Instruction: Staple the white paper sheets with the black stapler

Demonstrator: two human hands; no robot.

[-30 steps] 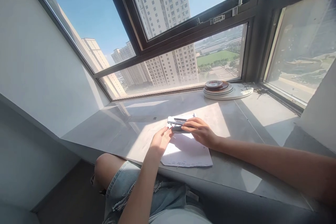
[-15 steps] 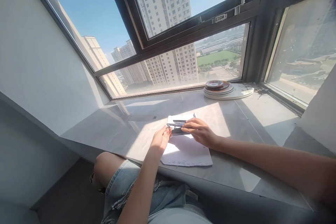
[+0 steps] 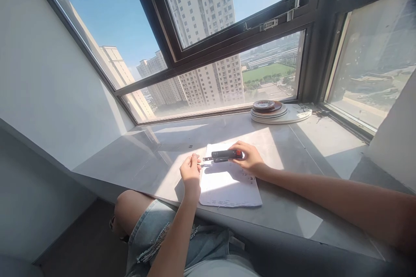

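My right hand [image 3: 251,160] is wrapped round the rear end of a black stapler [image 3: 224,154], which has a red part near the fingers. Its narrow metal front end points left, over a stack of white paper sheets [image 3: 229,192]. Just left of that tip, my left hand [image 3: 190,171] is closed in a pinch, apart from the stapler. Whatever is between its fingertips is too small to make out. Short marks run along the near edge of the paper, with some dark writing by the right edge.
The paper lies on a grey stone windowsill [image 3: 143,160]. A stack of plates [image 3: 268,112] stands at the back right, by the dark window frame [image 3: 208,58]. A white wall [image 3: 58,69] rises on the left. My legs are below the sill's near edge.
The stapler was spread open between both hands and is now closed up in my right hand. My left hand has moved left, off the stapler.
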